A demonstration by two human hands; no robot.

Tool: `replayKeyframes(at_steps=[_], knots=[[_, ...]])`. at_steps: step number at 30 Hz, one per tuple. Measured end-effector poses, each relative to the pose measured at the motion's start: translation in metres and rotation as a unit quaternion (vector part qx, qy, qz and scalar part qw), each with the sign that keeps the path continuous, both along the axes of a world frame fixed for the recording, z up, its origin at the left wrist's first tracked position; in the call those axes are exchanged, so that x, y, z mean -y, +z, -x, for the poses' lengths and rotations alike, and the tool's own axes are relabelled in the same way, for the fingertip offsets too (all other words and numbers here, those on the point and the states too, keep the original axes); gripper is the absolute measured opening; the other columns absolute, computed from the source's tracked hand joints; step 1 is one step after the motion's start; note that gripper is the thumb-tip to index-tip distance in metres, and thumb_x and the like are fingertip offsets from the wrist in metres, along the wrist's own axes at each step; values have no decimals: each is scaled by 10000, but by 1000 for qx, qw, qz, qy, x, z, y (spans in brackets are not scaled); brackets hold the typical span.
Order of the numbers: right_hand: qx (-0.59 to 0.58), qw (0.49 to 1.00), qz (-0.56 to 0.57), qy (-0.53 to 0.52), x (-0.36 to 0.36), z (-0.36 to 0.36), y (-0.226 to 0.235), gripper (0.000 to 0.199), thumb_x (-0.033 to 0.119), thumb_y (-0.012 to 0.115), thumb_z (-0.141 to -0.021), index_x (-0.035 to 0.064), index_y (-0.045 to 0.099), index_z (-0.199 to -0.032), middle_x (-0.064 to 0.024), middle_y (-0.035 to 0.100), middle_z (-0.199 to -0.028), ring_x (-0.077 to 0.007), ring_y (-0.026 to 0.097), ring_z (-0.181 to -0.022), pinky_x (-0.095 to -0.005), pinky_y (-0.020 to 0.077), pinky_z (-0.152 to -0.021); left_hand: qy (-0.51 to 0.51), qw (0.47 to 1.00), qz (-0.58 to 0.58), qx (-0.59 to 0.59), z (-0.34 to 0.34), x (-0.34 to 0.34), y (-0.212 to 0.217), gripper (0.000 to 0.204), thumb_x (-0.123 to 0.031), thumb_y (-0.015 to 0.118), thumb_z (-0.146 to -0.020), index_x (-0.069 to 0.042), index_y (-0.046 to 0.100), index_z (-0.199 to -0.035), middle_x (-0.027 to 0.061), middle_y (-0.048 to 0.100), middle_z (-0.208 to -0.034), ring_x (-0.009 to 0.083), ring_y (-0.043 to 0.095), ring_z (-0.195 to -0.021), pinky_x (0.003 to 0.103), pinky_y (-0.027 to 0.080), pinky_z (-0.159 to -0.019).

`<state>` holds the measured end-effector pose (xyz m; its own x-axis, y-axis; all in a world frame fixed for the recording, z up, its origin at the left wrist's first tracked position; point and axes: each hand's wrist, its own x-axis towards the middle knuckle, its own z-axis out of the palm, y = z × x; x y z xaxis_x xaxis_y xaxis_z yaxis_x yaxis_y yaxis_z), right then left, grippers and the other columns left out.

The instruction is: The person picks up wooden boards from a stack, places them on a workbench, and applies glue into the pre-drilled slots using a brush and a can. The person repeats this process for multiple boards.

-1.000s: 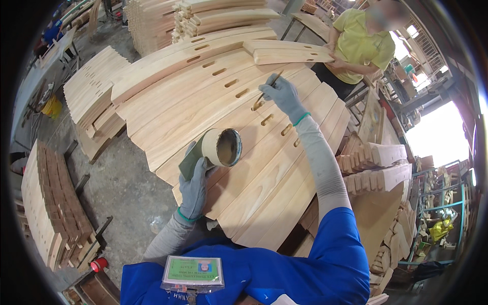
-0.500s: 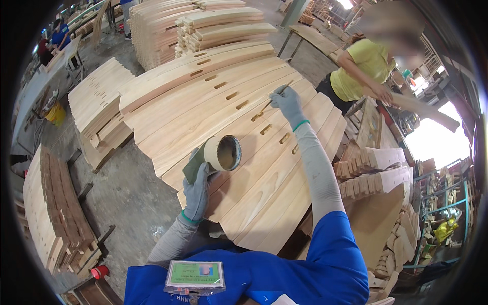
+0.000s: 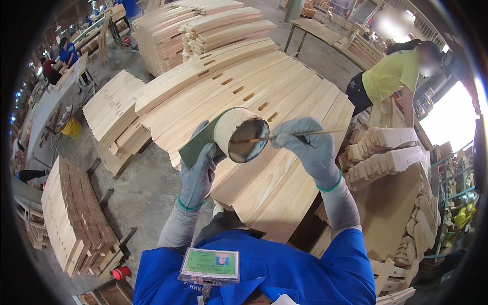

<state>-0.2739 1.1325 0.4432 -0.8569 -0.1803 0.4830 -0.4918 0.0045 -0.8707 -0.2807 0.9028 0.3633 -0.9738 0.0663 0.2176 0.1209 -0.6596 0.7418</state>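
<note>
My gloved left hand [image 3: 197,178] grips a round, pale pot [image 3: 226,130] tilted so its mouth faces right; brownish liquid shows inside. A flat dark green piece [image 3: 192,147] lies between that hand and the pot's side. Closed around a thin brush [image 3: 325,132], my gloved right hand [image 3: 311,152] keeps its tip inside the pot's mouth. Beneath both hands spreads a layer of pale wooden boards [image 3: 178,113] laid side by side, several with oval slots. Part of my left fingers is hidden behind the pot and the green piece.
Stacks of wooden parts stand at the left [image 3: 76,223], far left [image 3: 114,104] and back [image 3: 162,38]. Right of me are piled curved wood pieces [image 3: 381,152]. A person in a yellow shirt [image 3: 391,76] bends over there. A red container [image 3: 121,273] sits at lower left.
My right hand has drawn back from a board slot and brought the brush into the pot. The pot has risen slightly rightward. The person in yellow has bent down, lowering a board.
</note>
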Motion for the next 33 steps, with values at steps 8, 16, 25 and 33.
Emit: replayKeyframes(at_steps=[8,16,25,33], knots=[[-67,994,77,-40,4,-40,0,99,-95,536,-840,-14,506,-889,-167,615,-862,-212,643,-779,-306,543,-714,35,997,-31,-54,-25,4,6,283,-62,484,-945,19,465,-1215,47,561,-1043,77,551,-839,177,479,-700],[-53,988,119,-81,22,-56,-23,99,-63,410,-863,-13,462,-931,-183,588,-884,-264,643,-739,-370,571,-695,141,985,-81,-50,-41,-14,11,286,-92,375,-988,67,466,-1206,116,546,-1138,137,567,-972,270,472,-903],[-39,978,178,-100,55,-40,-36,99,-62,422,-878,-15,478,-945,-175,578,-946,-256,645,-791,-395,570,-736,61,989,-85,-108,-3,24,-48,321,-55,393,-971,16,432,-1282,112,513,-1212,172,549,-1070,335,470,-954],[-29,962,217,-164,101,-6,-56,91,-20,381,-918,-14,454,-972,-171,569,-954,-268,652,-820,-394,578,-743,164,982,-40,-82,60,12,-29,550,11,416,-928,-5,186,-1427,146,405,-1339,234,477,-1178,428,409,-1008]])
